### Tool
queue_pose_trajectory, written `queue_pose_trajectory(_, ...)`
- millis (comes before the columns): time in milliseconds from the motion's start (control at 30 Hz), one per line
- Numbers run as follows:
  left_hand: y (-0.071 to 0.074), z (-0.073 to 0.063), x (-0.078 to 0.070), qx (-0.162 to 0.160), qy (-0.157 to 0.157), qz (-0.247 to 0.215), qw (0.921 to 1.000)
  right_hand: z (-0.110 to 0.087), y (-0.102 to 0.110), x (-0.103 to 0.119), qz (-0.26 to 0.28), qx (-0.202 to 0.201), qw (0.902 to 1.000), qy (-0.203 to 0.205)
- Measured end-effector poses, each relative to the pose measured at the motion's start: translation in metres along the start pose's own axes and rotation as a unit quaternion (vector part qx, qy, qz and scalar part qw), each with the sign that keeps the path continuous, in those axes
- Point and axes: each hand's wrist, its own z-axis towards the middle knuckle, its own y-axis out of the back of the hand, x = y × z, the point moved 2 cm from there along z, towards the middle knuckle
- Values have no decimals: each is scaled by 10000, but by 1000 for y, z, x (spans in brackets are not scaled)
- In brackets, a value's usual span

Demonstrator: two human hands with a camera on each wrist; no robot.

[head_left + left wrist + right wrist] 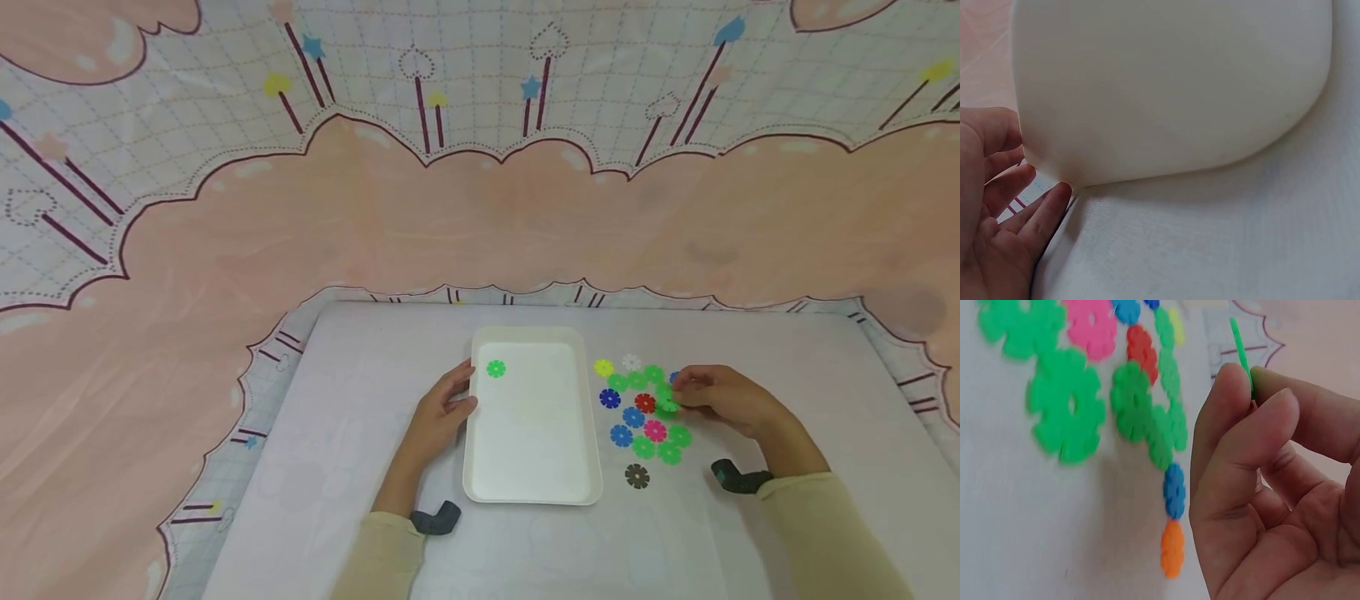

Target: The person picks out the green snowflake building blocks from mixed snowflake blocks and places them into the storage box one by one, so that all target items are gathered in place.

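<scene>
A white rectangular tray [532, 417] lies on the table with one green notched plastic disc [496, 368] in its upper left part. At the tray's left side, my left hand [441, 410] holds the rim, thumb and fingertips against its edge. The left wrist view shows these fingertips close up at the tray wall [1166, 94]. Over the scattered discs, my right hand [723, 402] pinches another green notched disc [1241, 356] between thumb and fingers, seen edge-on in the right wrist view.
Right of the tray lie several loose notched discs: green [669, 452], blue [621, 435], pink [655, 430], red [645, 403], yellow [603, 367] and white [631, 362]. A dark brown disc [637, 476] sits nearest the front. An orange disc [1172, 549] shows below the right hand.
</scene>
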Motion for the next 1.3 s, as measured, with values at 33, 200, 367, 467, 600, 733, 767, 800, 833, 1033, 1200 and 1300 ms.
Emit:
queue_pose_trajectory(33,0,0,0,-5,10,5,10000,1,-2,2,44,0,10000,14)
queue_pose_trajectory(200,1,-1,1,3,32,-5,10000,6,-12,12,149,35,9998,107)
queue_pose_trajectory(367,0,-1,1,25,25,0,10000,12,-21,21,234,44,9995,201)
queue_pose_trajectory(467,0,-1,1,24,12,-22,10000,16,-29,29,246,33,9994,249)
queue_pose_trajectory(600,0,-1,1,33,-24,-61,10000,22,-39,41,314,67,9990,312)
queue_pose_trajectory(733,1,-1,1,53,28,-90,9999,28,-48,53,418,168,9984,333)
queue_pose_trajectory(767,1,-1,1,56,47,-92,9999,30,-51,56,431,204,9983,333)
queue_pose_trajectory(800,1,-1,1,60,56,-97,9999,31,-53,60,450,215,9982,335)
queue_pose_trajectory(833,1,-1,1,58,50,-93,9999,32,-56,63,465,226,9981,342)
queue_pose_trajectory(1033,1,-1,-1,28,-53,-55,10000,43,-71,80,491,324,9970,505)
queue_pose_trajectory(1200,1,-1,-2,24,-49,-50,10000,51,-87,92,575,417,9961,527)
queue_pose_trajectory(1300,1,-1,-2,41,-62,-90,9999,56,-97,99,558,425,9961,531)
